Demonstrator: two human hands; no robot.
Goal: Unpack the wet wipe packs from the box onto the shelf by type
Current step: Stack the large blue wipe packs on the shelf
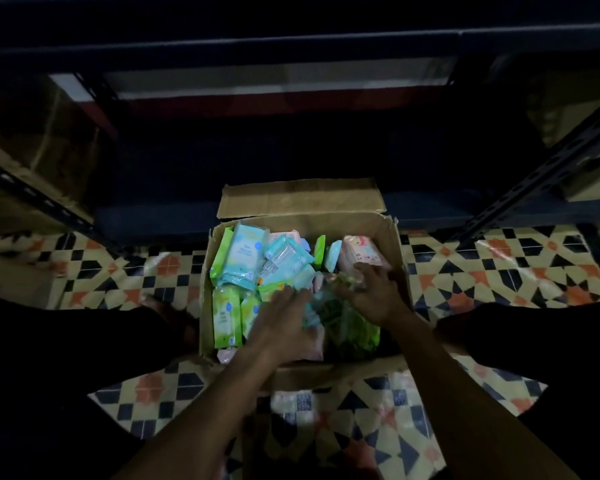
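An open cardboard box (390, 244) stands on the tiled floor, full of wet wipe packs in green, light blue and pink. Both my hands reach into it. My left hand (284, 313) lies with fingers stretched over the blue and green packs in the middle. My right hand (368, 292) is spread over a dark green pack (352, 332), its fingers bent down on the pack's top; the blur hides the grip. A pink pack (361, 252) stands at the back right, a light blue pack (246, 254) at the back left, light green packs (226, 315) at the front left.
A dark metal shelf (291, 53) stands right behind the box, its slotted uprights (534, 188) slanting at both sides. Cardboard boxes (39, 140) sit on the shelving at the left. My dark-clad legs flank the box on the patterned tile floor (499, 271).
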